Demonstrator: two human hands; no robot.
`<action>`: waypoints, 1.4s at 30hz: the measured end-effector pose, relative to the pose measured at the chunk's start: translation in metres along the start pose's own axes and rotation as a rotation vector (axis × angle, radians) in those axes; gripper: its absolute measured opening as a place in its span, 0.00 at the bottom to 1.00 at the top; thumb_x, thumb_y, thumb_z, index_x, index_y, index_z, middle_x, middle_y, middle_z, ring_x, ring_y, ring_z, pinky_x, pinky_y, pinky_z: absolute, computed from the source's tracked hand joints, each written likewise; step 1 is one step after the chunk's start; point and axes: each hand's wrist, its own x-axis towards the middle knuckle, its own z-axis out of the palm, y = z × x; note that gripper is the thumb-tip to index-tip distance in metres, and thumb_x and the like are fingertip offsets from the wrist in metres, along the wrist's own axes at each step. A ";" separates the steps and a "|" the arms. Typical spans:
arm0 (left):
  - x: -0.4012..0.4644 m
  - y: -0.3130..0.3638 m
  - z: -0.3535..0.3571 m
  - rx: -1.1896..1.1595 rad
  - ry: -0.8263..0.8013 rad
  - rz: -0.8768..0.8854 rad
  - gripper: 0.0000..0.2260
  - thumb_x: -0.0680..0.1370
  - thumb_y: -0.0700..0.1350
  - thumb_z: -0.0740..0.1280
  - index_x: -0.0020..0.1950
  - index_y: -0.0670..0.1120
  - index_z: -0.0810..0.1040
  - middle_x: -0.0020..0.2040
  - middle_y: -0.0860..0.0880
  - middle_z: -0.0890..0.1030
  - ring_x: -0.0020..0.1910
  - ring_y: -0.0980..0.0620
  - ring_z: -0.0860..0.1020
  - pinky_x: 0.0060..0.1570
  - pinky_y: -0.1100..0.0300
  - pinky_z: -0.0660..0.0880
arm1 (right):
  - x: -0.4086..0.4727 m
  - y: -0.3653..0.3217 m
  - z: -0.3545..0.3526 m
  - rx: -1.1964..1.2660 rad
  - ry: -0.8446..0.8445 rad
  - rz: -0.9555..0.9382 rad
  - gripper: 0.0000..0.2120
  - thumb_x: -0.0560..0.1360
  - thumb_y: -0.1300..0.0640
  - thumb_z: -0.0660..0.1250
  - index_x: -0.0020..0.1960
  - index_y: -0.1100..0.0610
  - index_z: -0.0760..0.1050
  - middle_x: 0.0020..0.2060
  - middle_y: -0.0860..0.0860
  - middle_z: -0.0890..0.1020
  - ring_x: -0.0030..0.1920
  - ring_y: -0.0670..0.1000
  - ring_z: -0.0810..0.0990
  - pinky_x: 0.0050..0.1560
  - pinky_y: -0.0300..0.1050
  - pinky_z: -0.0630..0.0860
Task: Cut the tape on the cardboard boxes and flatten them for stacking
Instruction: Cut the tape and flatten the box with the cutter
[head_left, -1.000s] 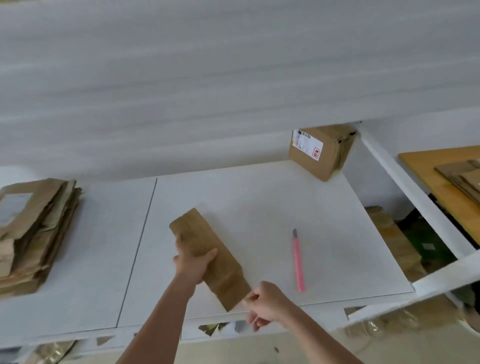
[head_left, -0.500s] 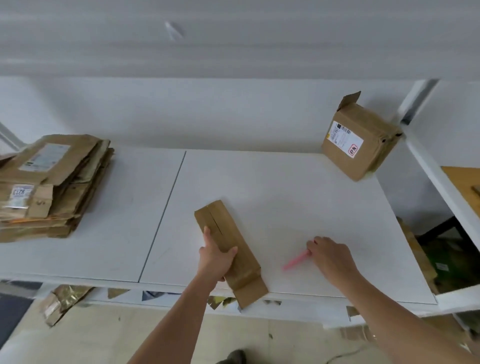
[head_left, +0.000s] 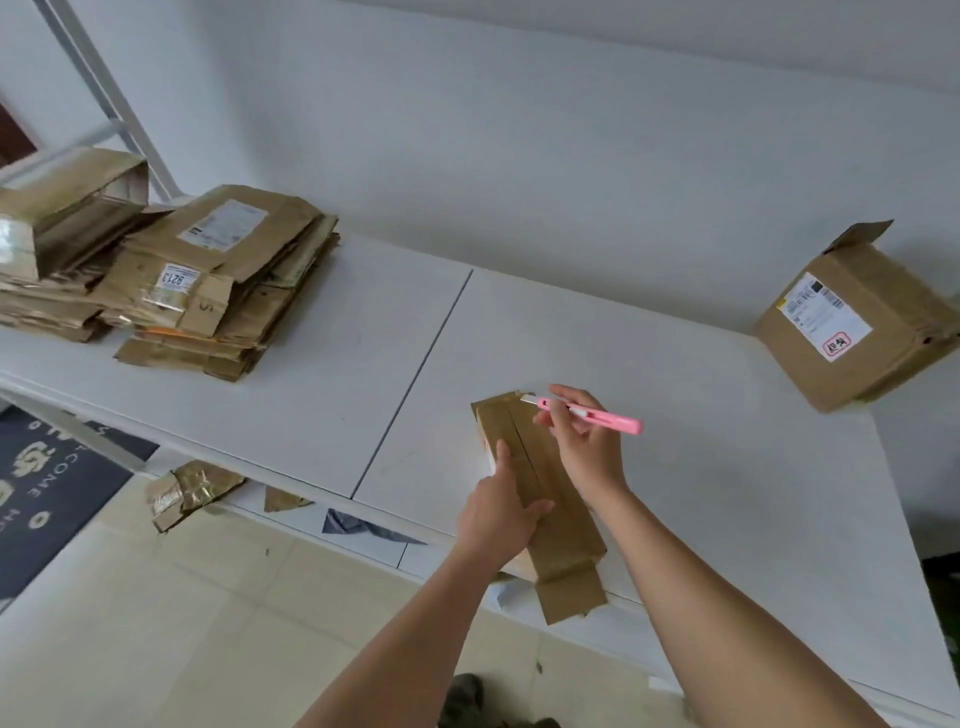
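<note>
A long, narrow brown cardboard box (head_left: 558, 512) lies on the white table (head_left: 727, 467), its near end flap hanging over the front edge. My left hand (head_left: 501, 512) grips the box at its left side, thumb across the top. My right hand (head_left: 584, 441) holds a pink utility knife (head_left: 597, 415) like a pen, the blade tip at the far end of the box, on its taped centre seam.
A stack of flattened cardboard boxes (head_left: 208, 291) sits at the table's far left. A taped box with a shipping label (head_left: 852, 332) stands at the far right by the wall. Cardboard scraps (head_left: 187, 491) lie on the floor below, near a dark mat (head_left: 47, 483).
My right hand has picked the pink knife up off the table and brought its tip to the far end of the box. My left hand still holds the box.
</note>
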 end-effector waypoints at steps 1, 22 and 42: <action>0.002 -0.004 -0.004 0.023 0.005 0.008 0.38 0.79 0.53 0.67 0.81 0.51 0.45 0.59 0.48 0.80 0.58 0.48 0.78 0.50 0.56 0.76 | 0.002 0.004 0.002 0.014 0.002 0.037 0.06 0.80 0.55 0.65 0.55 0.52 0.78 0.43 0.50 0.85 0.45 0.43 0.85 0.41 0.33 0.79; 0.018 -0.025 -0.030 0.194 -0.050 0.185 0.35 0.75 0.58 0.70 0.79 0.58 0.58 0.79 0.65 0.47 0.74 0.53 0.66 0.57 0.52 0.75 | 0.009 0.031 0.020 -0.287 0.017 -0.211 0.06 0.78 0.60 0.69 0.53 0.60 0.81 0.46 0.48 0.84 0.45 0.40 0.83 0.41 0.31 0.79; 0.018 -0.022 -0.033 0.218 -0.050 0.189 0.35 0.75 0.56 0.71 0.78 0.59 0.59 0.79 0.63 0.50 0.73 0.51 0.67 0.54 0.55 0.75 | 0.007 0.033 0.023 -0.318 0.017 -0.263 0.07 0.78 0.62 0.68 0.55 0.61 0.80 0.48 0.49 0.84 0.45 0.41 0.82 0.44 0.30 0.79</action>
